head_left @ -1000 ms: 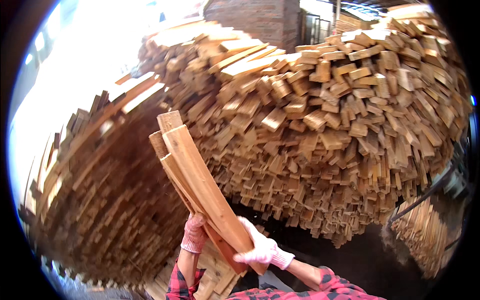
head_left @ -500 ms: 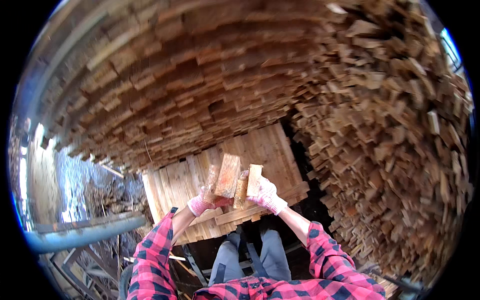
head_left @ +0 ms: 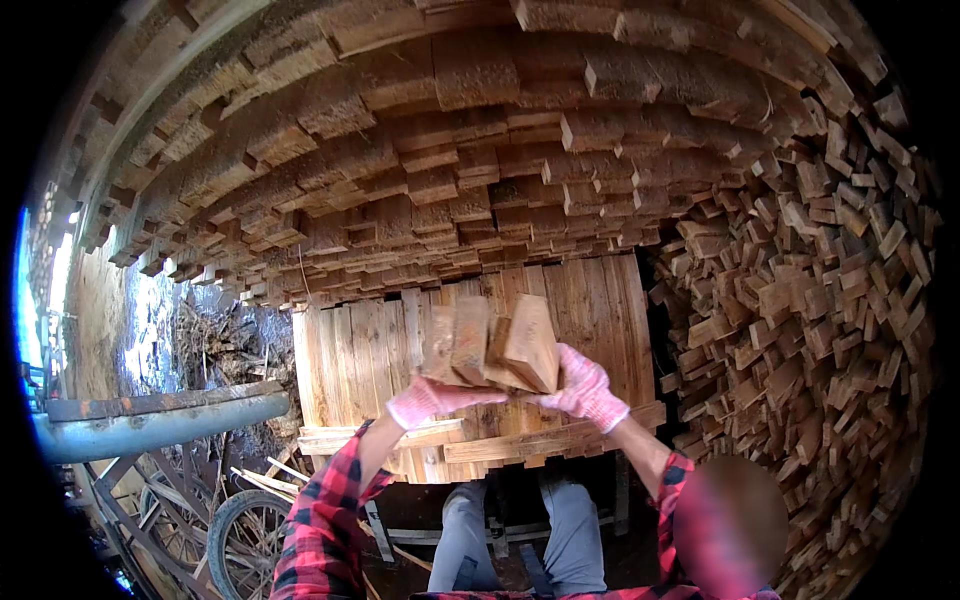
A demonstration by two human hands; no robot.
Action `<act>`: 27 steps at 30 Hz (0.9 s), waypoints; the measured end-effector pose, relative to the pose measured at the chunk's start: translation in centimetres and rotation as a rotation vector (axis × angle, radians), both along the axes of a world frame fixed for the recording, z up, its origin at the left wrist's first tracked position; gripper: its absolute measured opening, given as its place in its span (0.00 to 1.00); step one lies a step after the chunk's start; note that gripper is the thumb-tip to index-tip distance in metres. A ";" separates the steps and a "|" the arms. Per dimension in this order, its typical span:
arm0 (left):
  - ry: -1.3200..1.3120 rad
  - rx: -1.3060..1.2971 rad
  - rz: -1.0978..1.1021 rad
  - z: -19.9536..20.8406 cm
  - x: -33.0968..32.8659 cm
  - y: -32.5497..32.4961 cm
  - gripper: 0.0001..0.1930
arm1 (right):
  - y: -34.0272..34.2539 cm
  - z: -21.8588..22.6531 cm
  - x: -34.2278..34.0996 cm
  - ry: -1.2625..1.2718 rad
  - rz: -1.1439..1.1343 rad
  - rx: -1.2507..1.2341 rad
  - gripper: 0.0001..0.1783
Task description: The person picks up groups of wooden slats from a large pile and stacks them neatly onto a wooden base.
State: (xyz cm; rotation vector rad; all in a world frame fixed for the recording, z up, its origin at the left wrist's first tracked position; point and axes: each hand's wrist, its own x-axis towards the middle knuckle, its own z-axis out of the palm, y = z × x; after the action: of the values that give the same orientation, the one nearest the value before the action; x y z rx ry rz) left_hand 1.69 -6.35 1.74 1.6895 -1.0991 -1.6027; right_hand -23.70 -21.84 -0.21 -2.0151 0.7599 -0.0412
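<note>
Both gloved hands full — left hand (head_left: 440, 398) and right hand (head_left: 588, 388) grip one bundle of wood pieces (head_left: 532, 338) between them, fingers around the near end. Bundle sits over the plank bed (head_left: 365, 350); can't tell if it touches. Stacked wood (head_left: 400, 150) beyond, loose-looking pile (head_left: 800, 310) right — blue pipe (head_left: 170, 428) left.

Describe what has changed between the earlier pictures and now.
The head view swung down and leftward. The held wooden planks, earlier slanting lengthwise across the view, now show nearly end-on above the plank layer. Left hand and right hand keep their grip; nothing was visibly let go.
</note>
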 end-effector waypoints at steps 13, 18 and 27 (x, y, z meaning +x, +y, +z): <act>-1.282 0.389 -0.310 -11.0 18.1 5.6 0.32 | -14.6 -8.0 0.4 0.634 0.379 -0.485 0.43; -1.281 0.242 -0.311 -15.1 20.1 2.7 0.26 | -16.4 -13.2 4.2 0.695 0.429 -0.529 0.43; -1.224 0.233 -0.393 -27.1 22.2 4.8 0.39 | -14.1 -22.2 7.5 0.654 0.177 -0.314 0.29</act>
State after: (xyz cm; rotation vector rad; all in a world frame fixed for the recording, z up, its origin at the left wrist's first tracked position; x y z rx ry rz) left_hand 23.89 -1.57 -25.31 2.8547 -1.9182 -0.7577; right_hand -16.19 -35.95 -22.39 -2.4154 1.0162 0.6666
